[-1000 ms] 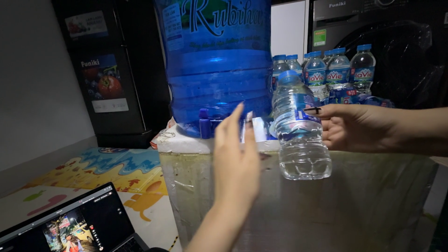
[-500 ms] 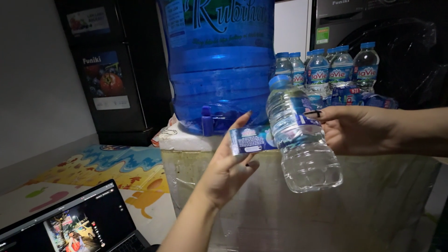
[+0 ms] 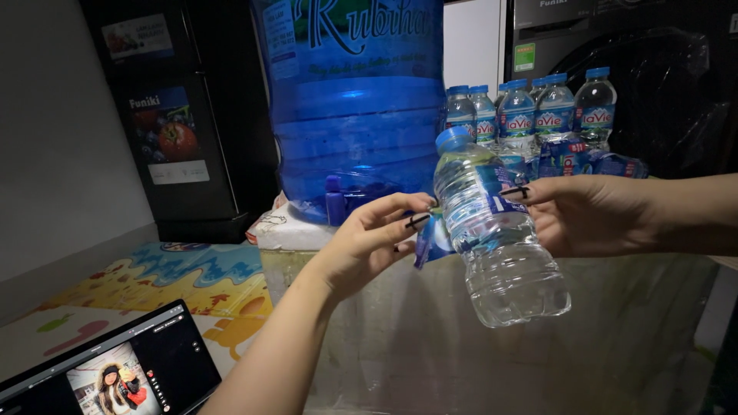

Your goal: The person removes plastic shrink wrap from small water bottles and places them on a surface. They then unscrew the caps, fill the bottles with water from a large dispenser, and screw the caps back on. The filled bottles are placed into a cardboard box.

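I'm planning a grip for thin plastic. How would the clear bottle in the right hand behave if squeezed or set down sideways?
The clear bottle looks thin-walled and ribbed, so it would likely dent under squeezing. It appears largely empty, so probably light. Being round, it would likely roll if laid down. The right hand holds it tilted while the left hand pulls at its blue label.

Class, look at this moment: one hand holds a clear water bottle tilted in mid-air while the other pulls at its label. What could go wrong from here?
1. The right hand holds the water bottle tilted in mid-air; a hard tug could break that grip.
2. The left hand pinches the loose blue label, which might tear partway.
3. A dropped bottle could hit the open laptop on the floor below.
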